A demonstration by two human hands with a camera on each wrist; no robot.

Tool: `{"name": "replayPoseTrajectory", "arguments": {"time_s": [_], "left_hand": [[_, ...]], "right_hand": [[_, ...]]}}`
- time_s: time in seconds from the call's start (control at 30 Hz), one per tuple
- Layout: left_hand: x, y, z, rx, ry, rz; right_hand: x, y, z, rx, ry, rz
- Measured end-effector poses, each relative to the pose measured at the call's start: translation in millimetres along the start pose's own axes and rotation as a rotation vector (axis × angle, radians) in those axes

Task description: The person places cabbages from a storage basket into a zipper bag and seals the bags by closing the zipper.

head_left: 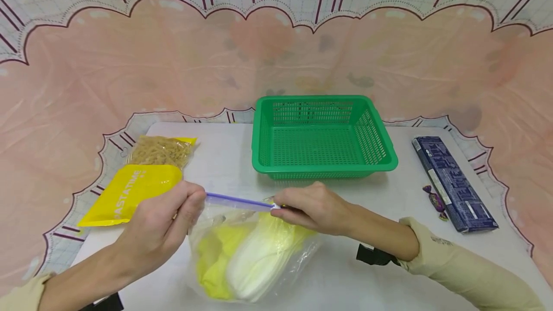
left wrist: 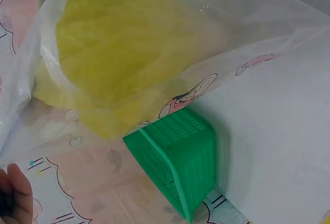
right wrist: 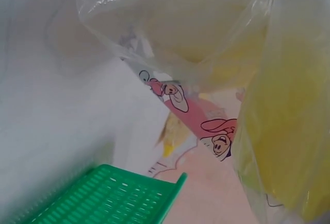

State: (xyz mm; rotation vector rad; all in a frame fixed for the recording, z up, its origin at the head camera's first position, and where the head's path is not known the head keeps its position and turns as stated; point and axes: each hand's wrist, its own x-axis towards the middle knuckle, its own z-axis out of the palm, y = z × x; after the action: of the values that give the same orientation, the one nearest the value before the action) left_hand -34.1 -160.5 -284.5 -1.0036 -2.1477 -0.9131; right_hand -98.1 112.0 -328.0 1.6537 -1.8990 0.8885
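Observation:
A clear zip bag (head_left: 300, 258) with cartoon figures printed on it hangs between both hands over the white table. Inside lies a napa cabbage (head_left: 255, 265) with a white stalk and yellow leaves; through the plastic, its yellow part fills much of both wrist views. The left hand (head_left: 162, 222) grips the bag's top corner at one end of a purple zip strip (head_left: 237, 200). At the strip's other end, the right hand (head_left: 317, 208) pinches a small white slider (head_left: 275, 206) between thumb and finger. Its fingers partly cover the bag's right top corner.
Behind the hands stands a green plastic basket (head_left: 319, 150). A yellow pasta packet (head_left: 134, 191) lies beside the left hand, its clear part showing pasta (head_left: 162, 150). At the right are a dark blue box (head_left: 453, 184) and a purple wrapped candy (head_left: 435, 202).

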Motion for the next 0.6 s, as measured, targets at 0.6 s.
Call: {"name": "replayPoseTrajectory", "arguments": {"time_s": [0.6], "left_hand": [[-2.8,-1.3,-2.6,0.002,-0.061,-0.027]], "right_hand": [[4.1,-0.3,-1.2,-0.049,-0.079,0.056]]}}
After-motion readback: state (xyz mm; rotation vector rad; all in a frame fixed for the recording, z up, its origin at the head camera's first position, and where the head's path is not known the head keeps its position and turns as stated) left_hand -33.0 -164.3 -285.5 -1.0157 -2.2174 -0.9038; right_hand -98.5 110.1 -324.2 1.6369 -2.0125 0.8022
